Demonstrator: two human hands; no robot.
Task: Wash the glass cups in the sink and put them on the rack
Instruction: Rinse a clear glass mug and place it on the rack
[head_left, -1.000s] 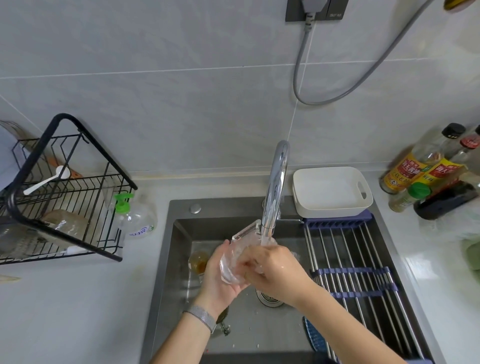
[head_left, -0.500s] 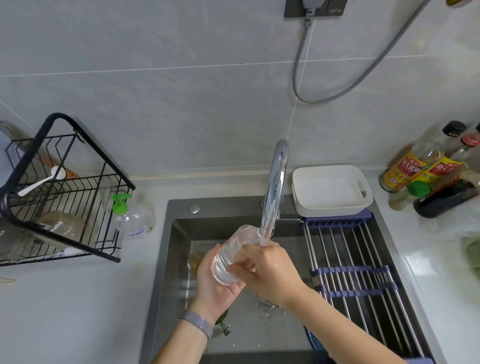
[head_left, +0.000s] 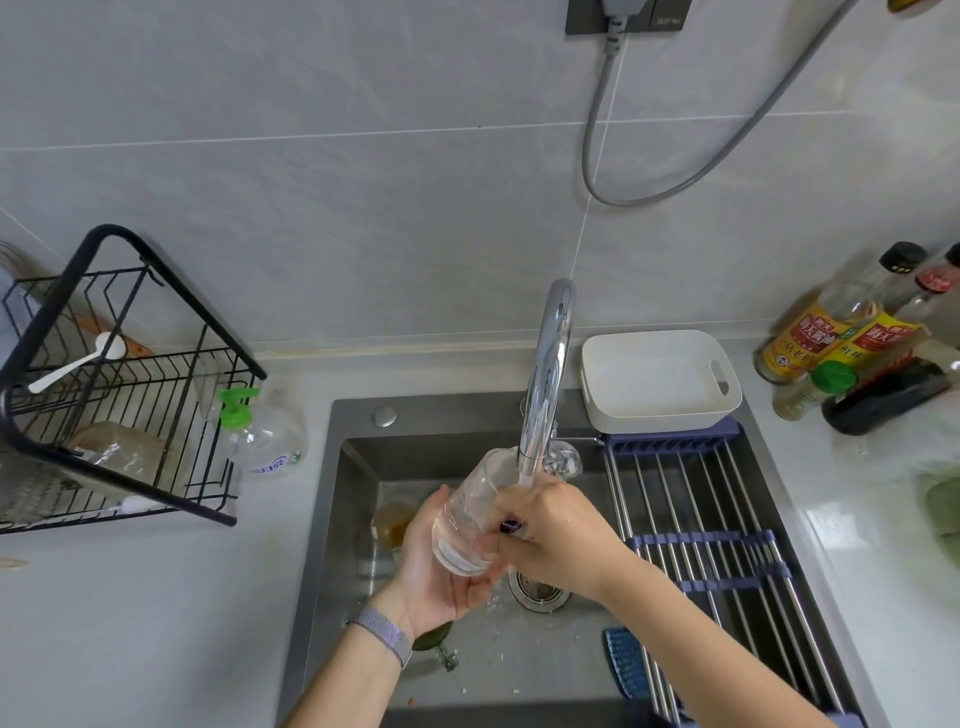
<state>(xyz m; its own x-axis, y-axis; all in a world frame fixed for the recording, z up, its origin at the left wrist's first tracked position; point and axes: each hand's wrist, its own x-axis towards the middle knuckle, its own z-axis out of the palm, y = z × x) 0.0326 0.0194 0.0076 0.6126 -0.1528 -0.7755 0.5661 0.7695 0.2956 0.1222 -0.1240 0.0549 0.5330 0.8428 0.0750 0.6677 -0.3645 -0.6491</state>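
A glass cup (head_left: 475, 512) was cradled in the curled left hand (head_left: 441, 566) under the faucet (head_left: 545, 384), its side gripped by the right hand (head_left: 558, 540) over the sink (head_left: 358, 467).

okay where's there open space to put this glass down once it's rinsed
Free: the roll-up rack across the sink's right side, bare in front of the white tub, and the counter between the black wire rack and the sink. Crowded: the right corner, packed with bottles.
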